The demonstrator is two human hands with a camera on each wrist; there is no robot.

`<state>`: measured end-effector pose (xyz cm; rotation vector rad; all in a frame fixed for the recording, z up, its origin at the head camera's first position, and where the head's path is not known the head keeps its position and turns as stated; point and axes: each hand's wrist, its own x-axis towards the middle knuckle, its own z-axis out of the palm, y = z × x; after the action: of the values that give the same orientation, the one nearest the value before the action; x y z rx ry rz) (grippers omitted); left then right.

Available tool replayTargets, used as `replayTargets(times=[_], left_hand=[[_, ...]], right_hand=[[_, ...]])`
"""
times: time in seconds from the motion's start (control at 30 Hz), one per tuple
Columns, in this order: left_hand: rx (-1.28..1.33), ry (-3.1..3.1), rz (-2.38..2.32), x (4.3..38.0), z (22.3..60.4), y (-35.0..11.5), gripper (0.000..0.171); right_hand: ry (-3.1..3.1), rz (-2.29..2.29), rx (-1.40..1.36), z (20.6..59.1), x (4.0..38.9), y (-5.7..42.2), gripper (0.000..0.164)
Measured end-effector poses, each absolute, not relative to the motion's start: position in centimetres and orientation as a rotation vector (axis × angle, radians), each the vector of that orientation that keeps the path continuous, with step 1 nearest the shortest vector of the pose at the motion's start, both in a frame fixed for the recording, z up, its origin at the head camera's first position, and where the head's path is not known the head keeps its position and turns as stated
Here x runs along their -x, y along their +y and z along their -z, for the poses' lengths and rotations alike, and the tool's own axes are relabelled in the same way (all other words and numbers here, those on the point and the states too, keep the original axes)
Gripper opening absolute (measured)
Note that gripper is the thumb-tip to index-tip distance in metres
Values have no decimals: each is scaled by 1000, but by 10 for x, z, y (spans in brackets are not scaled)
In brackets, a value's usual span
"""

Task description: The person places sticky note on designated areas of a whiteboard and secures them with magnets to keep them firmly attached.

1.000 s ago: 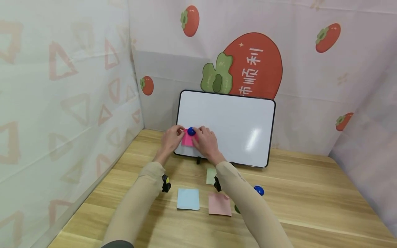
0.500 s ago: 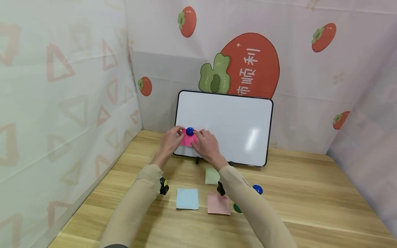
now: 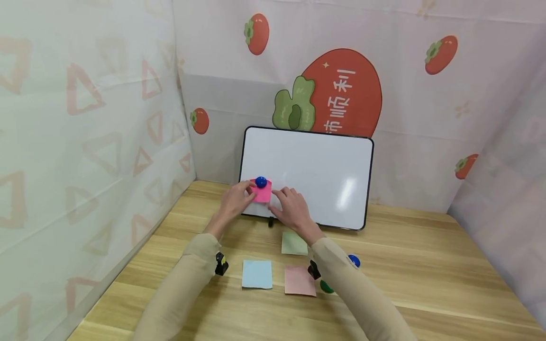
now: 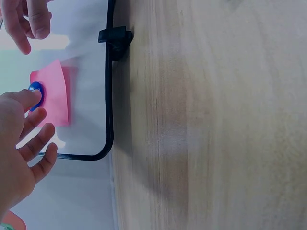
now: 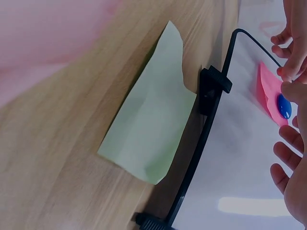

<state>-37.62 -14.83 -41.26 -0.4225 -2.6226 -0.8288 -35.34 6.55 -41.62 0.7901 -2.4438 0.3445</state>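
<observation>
A bright pink sticky note (image 3: 263, 194) lies against the lower left of a black-framed whiteboard (image 3: 315, 170), a round blue magnet (image 3: 261, 182) on its upper part. At the note's left edge is my left hand (image 3: 233, 201), fingers spread and loosely bent; in the left wrist view a fingertip overlaps the magnet (image 4: 36, 86). My right hand (image 3: 293, 207) is just right of the note, thumb and fingers apart, holding nothing. The right wrist view shows the note (image 5: 268, 91) bowing out from the board at its lower edge.
On the wooden table (image 3: 426, 270) lie a light green note (image 3: 293, 243), a light blue note (image 3: 257, 274) and a pale pink note (image 3: 298, 280). A green magnet (image 3: 326, 286) and another blue magnet (image 3: 354, 260) sit by the right sleeve. Black feet (image 5: 209, 91) support the whiteboard.
My right hand has let go and drawn back to the right and down from the magnet and note. My left hand has eased slightly lower. Note and magnet stay on the board.
</observation>
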Motion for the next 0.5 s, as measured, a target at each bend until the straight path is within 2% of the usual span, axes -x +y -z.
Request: replayTargets(times=[0.5], left_hand=[[489, -2767, 774, 358, 420, -147, 30]], right_hand=[[-2536, -313, -780, 422, 330, 90, 50]])
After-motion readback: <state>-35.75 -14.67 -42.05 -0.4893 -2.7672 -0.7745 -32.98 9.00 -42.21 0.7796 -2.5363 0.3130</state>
